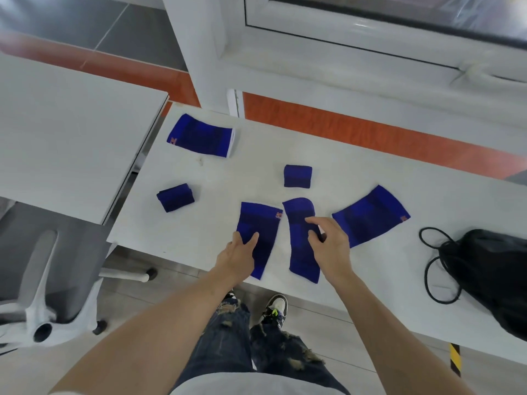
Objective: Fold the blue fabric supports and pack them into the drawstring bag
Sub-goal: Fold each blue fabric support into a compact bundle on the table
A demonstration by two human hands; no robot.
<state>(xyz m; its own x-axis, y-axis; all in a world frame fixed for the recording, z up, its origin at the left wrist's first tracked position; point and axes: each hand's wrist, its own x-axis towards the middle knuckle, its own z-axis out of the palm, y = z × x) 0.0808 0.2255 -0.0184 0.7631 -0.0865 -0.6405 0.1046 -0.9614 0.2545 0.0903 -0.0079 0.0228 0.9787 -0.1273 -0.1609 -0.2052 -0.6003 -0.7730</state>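
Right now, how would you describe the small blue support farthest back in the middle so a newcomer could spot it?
Start at the white table, with the black drawstring bag at its right end. Three long blue supports lie along the near edge; just beyond the middle one sits the small folded support. Unlike the other small one at the left edge, it lies square-on and central.

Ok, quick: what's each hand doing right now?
Left hand: open, fingers flat on a blue support, gripping nothing.
Right hand: open, fingertips on the middle support, not holding it.

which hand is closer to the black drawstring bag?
Right. The right hand rests on the middle support, nearer the bag; the left hand lies farther left.
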